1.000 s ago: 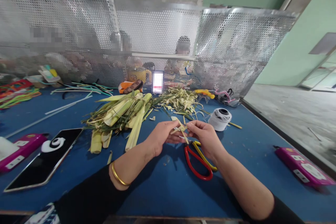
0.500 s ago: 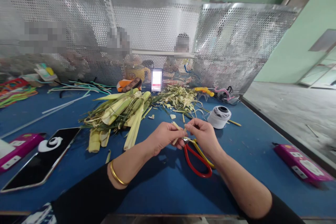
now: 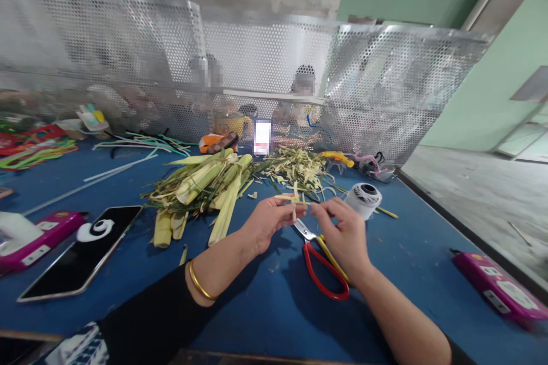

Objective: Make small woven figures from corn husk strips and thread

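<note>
Pale green plant strips, crossed over one another, are pinched between the thumb and fingers of my left hand. The fingertips of my right hand close on the right end of one strip. Under my hands lie scissors with one red and one yellow handle; their metal blades point up towards my left fingers. Just behind my right hand stands a cone of white thread. To the left of my left hand is a heap of stripped green stalks and leaves.
Leaf shavings lie at the back, near a lit phone. A dark phone and purple packs rest at the sides of the blue table. A perforated metal screen stands behind, with people beyond it.
The strips have turned and now show as a cross in my left hand. My right hand has shifted slightly right and down, uncovering the scissor blades. The view has tilted a little.
</note>
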A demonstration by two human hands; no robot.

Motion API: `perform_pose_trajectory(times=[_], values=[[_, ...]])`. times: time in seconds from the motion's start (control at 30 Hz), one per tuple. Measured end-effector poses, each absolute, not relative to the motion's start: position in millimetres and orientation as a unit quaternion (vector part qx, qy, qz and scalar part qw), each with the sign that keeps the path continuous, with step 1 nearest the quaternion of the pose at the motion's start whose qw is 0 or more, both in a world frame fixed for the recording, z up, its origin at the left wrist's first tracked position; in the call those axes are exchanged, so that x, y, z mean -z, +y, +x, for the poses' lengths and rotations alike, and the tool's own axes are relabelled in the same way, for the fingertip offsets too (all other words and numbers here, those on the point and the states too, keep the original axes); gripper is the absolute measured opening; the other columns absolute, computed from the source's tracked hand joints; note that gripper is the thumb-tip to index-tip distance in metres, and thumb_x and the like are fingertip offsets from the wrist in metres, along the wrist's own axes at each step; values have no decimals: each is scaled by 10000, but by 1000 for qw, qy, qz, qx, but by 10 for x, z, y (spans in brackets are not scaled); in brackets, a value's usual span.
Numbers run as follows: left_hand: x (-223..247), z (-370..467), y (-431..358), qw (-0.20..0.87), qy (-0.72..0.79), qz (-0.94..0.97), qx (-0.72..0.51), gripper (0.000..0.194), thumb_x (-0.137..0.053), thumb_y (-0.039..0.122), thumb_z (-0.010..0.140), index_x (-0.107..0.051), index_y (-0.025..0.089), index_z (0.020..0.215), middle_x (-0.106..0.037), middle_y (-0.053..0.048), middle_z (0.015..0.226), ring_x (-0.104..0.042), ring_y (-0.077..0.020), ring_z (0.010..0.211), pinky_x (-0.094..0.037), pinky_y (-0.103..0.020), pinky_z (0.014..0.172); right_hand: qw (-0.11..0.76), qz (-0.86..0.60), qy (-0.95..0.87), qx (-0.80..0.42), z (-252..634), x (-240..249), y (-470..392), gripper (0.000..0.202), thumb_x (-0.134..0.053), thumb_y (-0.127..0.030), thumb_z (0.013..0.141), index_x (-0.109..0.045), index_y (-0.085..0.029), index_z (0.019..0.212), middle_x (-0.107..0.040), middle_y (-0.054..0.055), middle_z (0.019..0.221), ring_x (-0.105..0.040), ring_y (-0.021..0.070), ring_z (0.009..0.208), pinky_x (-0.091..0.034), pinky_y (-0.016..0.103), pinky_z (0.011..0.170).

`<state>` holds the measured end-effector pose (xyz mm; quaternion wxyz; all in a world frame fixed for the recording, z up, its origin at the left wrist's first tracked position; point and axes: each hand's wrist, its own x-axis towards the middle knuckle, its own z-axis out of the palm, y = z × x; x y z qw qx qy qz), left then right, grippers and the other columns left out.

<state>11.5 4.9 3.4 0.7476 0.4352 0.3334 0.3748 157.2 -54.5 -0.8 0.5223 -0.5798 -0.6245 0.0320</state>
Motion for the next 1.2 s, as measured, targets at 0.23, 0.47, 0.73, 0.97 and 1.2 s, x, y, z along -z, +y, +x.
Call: perform_pose_trajectory(times=[0.23, 0.47, 0.73, 0.97, 1.2], values=[[35, 177, 24, 745, 310, 430, -405, 268, -726, 144, 708, -659, 124, 966, -731, -86, 885, -671, -157, 822, -509, -269, 808, 476, -600, -603, -224, 1437, 209, -435, 275, -564, -403, 825, -682, -194, 690, -629, 18, 627, -545, 170, 592, -392, 276, 581], [67, 179, 48, 740, 306, 431, -417, 315, -736, 147, 696, -669, 124, 1003, -730, -81, 847, -670, -149, 744, -506, -273, 774, 503, -561, -620, -221, 1434, 221, -432, 261, -532, -344, 843, -581, -198, 632, -634, 16, 693, -555, 170, 682, -397, 268, 651], [5, 173, 25, 733, 348, 410, -416, 279, -709, 89, 686, -667, 91, 962, -738, -102, 803, -663, -140, 667, -499, -243, 679, 491, -546, -647, -203, 1400, 266, -454, 272, -510, -331, 871, -555, -203, 636, -615, 21, 691, -552, 172, 694, -411, 274, 669], [-111, 105, 43, 723, 386, 430, -379, 264, -730, 192, 672, -678, 125, 922, -731, -64, 766, -677, -151, 712, -482, -244, 686, 471, -609, -638, 10, 1537, 95, -504, 249, -532, -420, 878, -597, -202, 776, -576, 34, 780, -532, 154, 644, -396, 271, 607], [-43, 134, 33, 677, 406, 487, -373, 84, -704, 184, 710, -671, 117, 748, -637, -9, 612, -565, -86, 526, -421, -196, 512, 387, -595, -703, -34, 1580, 93, -465, 312, -462, -345, 917, -563, -207, 656, -556, 4, 653, -508, 142, 621, -353, 253, 591]])
